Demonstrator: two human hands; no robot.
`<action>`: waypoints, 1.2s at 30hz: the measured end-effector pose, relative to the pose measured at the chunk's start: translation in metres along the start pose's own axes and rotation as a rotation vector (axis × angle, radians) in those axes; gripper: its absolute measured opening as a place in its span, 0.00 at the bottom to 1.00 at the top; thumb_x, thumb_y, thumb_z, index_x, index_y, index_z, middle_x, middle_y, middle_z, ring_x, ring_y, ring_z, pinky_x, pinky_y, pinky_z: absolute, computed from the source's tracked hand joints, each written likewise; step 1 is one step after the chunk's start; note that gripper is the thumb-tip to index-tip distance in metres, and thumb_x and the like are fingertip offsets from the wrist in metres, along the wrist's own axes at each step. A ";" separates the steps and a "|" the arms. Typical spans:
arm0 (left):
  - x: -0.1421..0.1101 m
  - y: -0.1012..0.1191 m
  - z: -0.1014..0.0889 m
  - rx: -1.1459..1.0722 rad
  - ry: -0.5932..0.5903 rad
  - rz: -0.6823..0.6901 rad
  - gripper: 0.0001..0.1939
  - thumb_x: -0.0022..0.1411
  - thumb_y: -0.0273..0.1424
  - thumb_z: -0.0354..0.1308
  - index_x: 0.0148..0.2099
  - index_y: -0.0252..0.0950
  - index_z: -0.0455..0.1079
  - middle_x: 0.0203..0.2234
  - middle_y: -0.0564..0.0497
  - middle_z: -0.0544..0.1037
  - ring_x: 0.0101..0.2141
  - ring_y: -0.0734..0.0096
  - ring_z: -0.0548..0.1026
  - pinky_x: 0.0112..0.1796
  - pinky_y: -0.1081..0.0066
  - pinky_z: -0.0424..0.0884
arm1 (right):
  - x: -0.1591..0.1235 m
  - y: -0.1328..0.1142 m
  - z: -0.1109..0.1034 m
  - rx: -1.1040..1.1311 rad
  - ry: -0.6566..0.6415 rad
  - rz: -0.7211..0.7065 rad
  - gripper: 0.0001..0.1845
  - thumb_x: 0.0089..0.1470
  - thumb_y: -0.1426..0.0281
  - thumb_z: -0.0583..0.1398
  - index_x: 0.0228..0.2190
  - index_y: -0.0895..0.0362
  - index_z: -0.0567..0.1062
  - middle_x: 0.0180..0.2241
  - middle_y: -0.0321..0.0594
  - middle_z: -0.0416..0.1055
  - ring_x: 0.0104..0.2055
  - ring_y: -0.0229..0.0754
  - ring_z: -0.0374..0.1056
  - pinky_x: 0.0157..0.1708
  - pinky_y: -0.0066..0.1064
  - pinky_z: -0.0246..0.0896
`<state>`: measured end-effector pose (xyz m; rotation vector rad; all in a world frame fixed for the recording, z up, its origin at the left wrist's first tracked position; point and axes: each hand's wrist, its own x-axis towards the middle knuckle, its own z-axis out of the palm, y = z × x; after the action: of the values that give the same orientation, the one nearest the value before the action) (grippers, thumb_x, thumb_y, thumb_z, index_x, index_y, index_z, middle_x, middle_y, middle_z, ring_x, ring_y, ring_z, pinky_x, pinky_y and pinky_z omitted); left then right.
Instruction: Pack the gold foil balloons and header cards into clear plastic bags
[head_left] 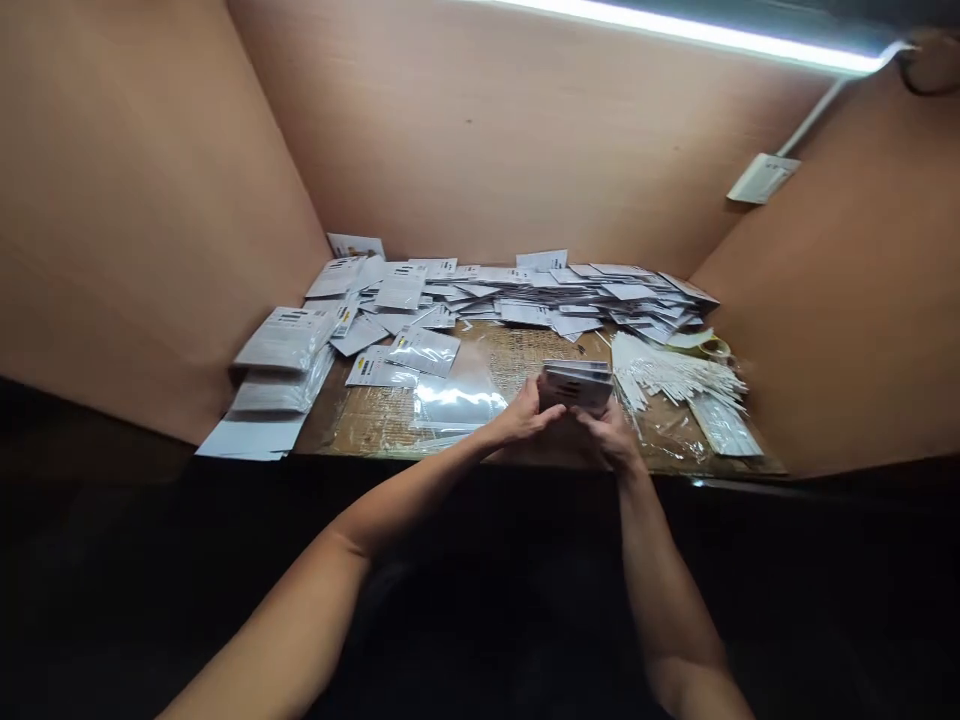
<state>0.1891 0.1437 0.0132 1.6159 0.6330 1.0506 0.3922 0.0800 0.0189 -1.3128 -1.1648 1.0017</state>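
head camera: you hold a small bundle of printed cards (576,388) between your two hands, above the near part of the surface (367,420). your left hand (525,408) grips its left side, with the left thumb (553,412) lying along the lower edge of the face turned toward you. your right hand (618,436) grips the lower right corner, its thumb (588,416) pointing in toward the left one. the fingers of both hands are closed on the bundle; those behind it are hidden, so you cannot tell how they are spread. the upper part of the bundle stands clear of both thumbs, and its top edges fan slightly apart.

just to the right of your right hand lies a spread of thin white strips (675,370), with a clear packet (724,425) next to it. left of your left hand, a shiny clear sheet (454,398) lies flat, near two loose cards (424,350). a long heap of cards (540,290) runs along the back, and stacked cards (277,340) lean at the far left.
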 end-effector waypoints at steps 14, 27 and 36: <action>-0.088 0.015 -0.245 0.915 0.758 -0.522 0.24 0.64 0.38 0.68 0.57 0.32 0.71 0.59 0.22 0.72 0.63 0.20 0.65 0.61 0.29 0.56 | 0.078 -0.060 0.127 -1.156 -0.264 -0.281 0.28 0.70 0.50 0.56 0.56 0.57 0.79 0.55 0.59 0.78 0.58 0.63 0.72 0.60 0.55 0.62; -0.094 0.003 -0.276 0.500 0.962 -0.459 0.18 0.54 0.33 0.74 0.45 0.37 0.73 0.39 0.39 0.82 0.47 0.42 0.81 0.53 0.52 0.73 | 0.115 -0.042 0.307 -1.194 -0.674 -0.586 0.34 0.69 0.52 0.61 0.70 0.49 0.66 0.70 0.58 0.62 0.67 0.65 0.61 0.64 0.60 0.53; -0.045 0.007 -0.273 -0.229 1.216 0.191 0.28 0.62 0.40 0.69 0.61 0.40 0.67 0.54 0.42 0.80 0.54 0.59 0.80 0.56 0.58 0.77 | 0.148 -0.048 0.319 -0.054 -0.577 -0.202 0.29 0.54 0.41 0.68 0.33 0.55 0.73 0.28 0.34 0.72 0.28 0.38 0.67 0.30 0.29 0.66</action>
<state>-0.0715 0.2361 0.0208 0.6992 1.0763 2.1571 0.1006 0.2793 0.0484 -0.9408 -1.7295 1.2441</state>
